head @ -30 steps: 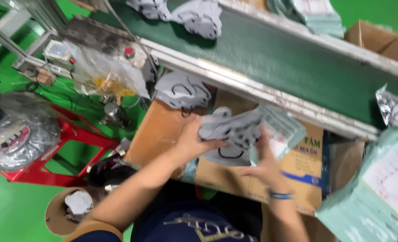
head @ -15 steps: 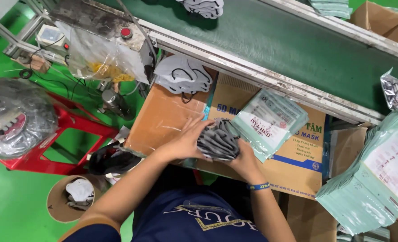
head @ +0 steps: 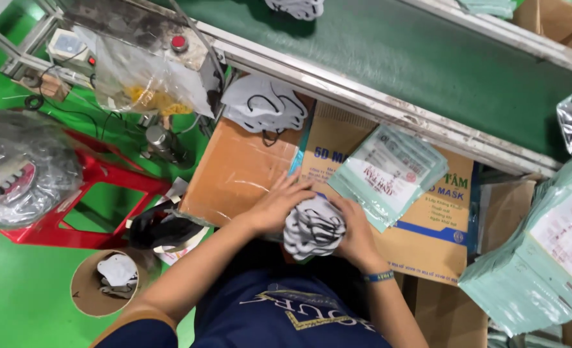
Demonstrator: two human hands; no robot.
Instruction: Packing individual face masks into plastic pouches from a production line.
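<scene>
- Left hand (head: 274, 207) and right hand (head: 357, 232) form one grip, pressed together around a stack of grey masks (head: 313, 227), squaring its edges.
- Just beyond the grip, pale green pouches (head: 389, 173) lie ready on the cardboard box (head: 247, 174).

Both hands, left hand (head: 274, 205) & right hand (head: 357, 235), squeeze mask stack (head: 313, 227) over cardboard box (head: 241, 171).
</scene>
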